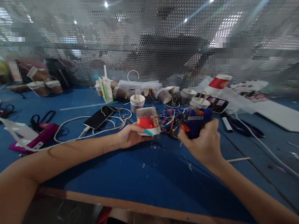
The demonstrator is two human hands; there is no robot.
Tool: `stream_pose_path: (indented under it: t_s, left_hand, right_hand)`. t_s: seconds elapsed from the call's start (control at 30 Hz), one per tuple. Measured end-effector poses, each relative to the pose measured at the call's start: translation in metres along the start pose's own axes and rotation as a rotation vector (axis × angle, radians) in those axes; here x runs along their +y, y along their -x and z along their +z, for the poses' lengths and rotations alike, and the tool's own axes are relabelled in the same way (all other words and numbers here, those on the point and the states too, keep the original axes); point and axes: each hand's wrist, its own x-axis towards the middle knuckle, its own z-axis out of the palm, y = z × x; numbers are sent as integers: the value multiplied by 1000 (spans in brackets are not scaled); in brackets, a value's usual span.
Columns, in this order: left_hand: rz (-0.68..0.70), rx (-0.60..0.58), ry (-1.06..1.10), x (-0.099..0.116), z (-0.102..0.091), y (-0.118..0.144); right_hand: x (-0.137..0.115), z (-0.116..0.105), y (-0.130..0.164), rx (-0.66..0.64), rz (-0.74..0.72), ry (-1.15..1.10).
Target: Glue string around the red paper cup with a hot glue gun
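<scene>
From here I judge the red-and-white paper cup [153,122] wound with grey cord [146,112], mid-scene, light and crushable, best held gently low, where my left hand [130,135] cradles it, my right hand's [203,143] fingers wrapping the blue plastic glue gun [195,119] just right.

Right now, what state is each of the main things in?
left hand: holding the red cup
red cup: held, partly wrapped in cord-like strands
right hand: gripping the glue gun
glue gun: nozzle toward the red cup
black phone: lying flat, screen dark
phone at right: screen lit
carton: standing upright
</scene>
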Motion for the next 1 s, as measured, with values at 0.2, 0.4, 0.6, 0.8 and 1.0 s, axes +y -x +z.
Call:
stream_pose_path:
  t_s: [0.2,0.4,0.6,0.8,1.0]
  left_hand:
    - [-1,19,29,-1,1,0]
    - [-3,-24,36,0,-1,0]
    - [-12,-43,36,0,-6,-1]
    - [-14,-42,37,0,-6,0]
    - [-26,-79,43,-1,-9,1]
  right_hand:
    - [4,1,0,30,-2,41]
    - [7,1,-1,41,-16,63]
    - [10,1,-3,51,-5,90]
    - [12,0,-5,-9,38,63]
    - [15,1,-6,-19,81,51]
